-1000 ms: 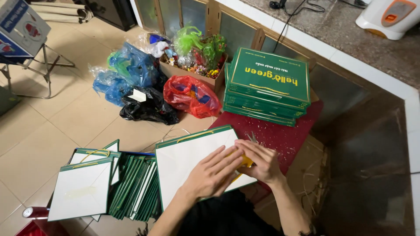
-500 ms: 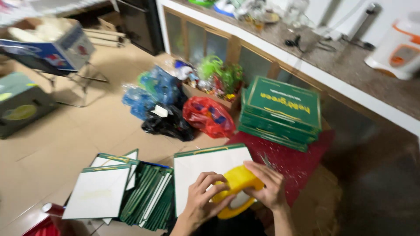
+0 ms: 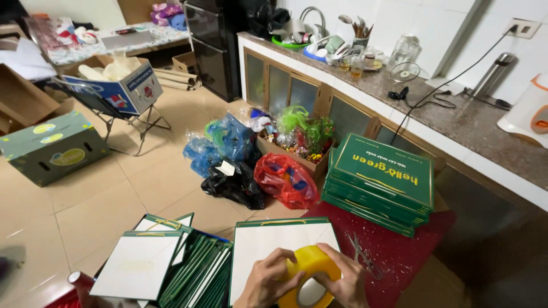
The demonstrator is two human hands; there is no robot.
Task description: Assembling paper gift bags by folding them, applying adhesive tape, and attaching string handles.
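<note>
Both of my hands grip a yellow roll of tape (image 3: 309, 275) at the bottom middle of the head view. My left hand (image 3: 266, 282) clasps its left side; my right hand (image 3: 343, 279) wraps its right side, fingers over the rim. Under them lies a flat white paper bag with green edging (image 3: 274, 245). Small scissors (image 3: 361, 255) rest on the red surface (image 3: 399, 251) just right of my right hand.
A stack of green boxes (image 3: 379, 182) sits on the red surface at right. Flat white-and-green bags (image 3: 165, 262) pile at left. Blue, black and red plastic bags (image 3: 251, 168) lie on the tiled floor before a counter with cabinets. Cardboard boxes stand at far left.
The camera has tilted up, showing more of the room. My hands, which pressed flat on the white bag, have taken hold of the yellow tape roll and lifted it.
</note>
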